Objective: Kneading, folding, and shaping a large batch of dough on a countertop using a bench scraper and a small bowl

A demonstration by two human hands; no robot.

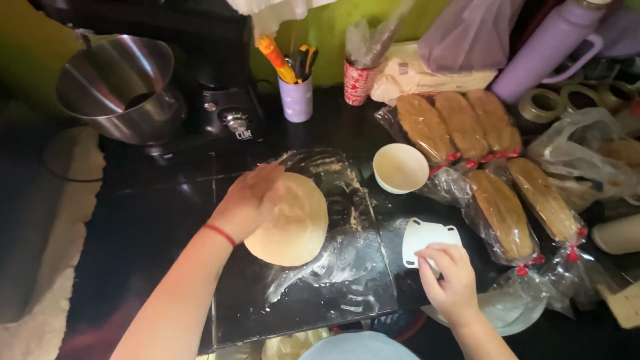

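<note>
Soft, pliable dough round [291, 220] lay under the left hand's [250, 200] flat, together fingers, best lifted from its edge; right hand [450, 277] pinched a stiff white scraper [427, 238] beneath its fingertips.

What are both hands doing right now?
Left hand: open, pressed flat on the dough disc.
Right hand: fingers closed on the white plastic dough scraper.
</note>
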